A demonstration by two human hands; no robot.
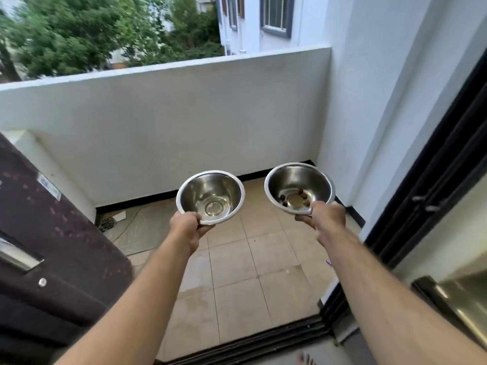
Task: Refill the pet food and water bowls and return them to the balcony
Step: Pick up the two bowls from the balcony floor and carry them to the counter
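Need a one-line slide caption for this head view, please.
Left hand and right hand hold a water bowl and a kibble bowl over the balcony floor.

Open tiled floor (237,259) ahead of me; dark door (52,246) crowds its left edge, parapet wall (158,127) closes its far edge.

Viewpoint: one head-worn wide-angle camera at the balcony doorway, above the threshold track (237,341).
Facing: forward and down, onto the tiled balcony floor (237,262) and out over the parapet wall (158,122) to trees (79,30).
Nearness: forearms reach out from the bottom edge.
Overlap: single view only.
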